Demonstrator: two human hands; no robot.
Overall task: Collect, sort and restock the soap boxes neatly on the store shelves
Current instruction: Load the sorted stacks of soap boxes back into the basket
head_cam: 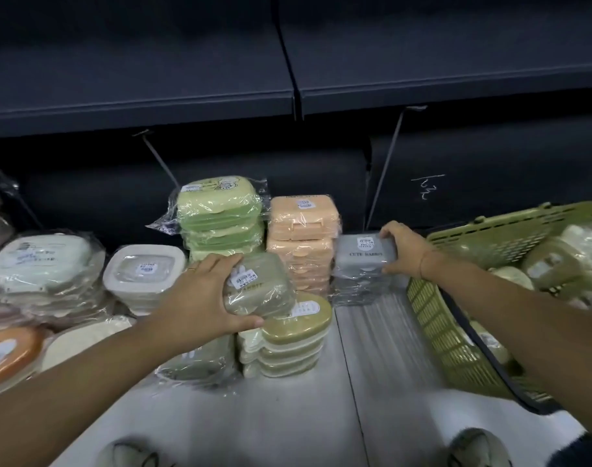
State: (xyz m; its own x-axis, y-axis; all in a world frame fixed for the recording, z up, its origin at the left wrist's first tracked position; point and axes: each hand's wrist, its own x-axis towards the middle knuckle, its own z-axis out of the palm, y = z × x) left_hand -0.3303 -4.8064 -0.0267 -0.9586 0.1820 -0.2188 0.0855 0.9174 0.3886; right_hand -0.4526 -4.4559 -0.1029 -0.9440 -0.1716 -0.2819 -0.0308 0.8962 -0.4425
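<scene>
My left hand (203, 294) grips an olive-green wrapped soap box (260, 286) in the air above a short stack of olive boxes (294, 335) on the white shelf (372, 382). My right hand (405, 251) holds a grey soap box (363, 252) lying on top of a grey stack (358, 288). Behind stand a tall light-green stack (220, 217) and an orange stack (303, 237).
A green plastic basket (456, 342) with more wrapped soap boxes sits on the right of the shelf. White and cream boxes (142, 271) are stacked on the left, with an orange box (8, 352) at the far left. A dark upper shelf (287, 96) overhangs.
</scene>
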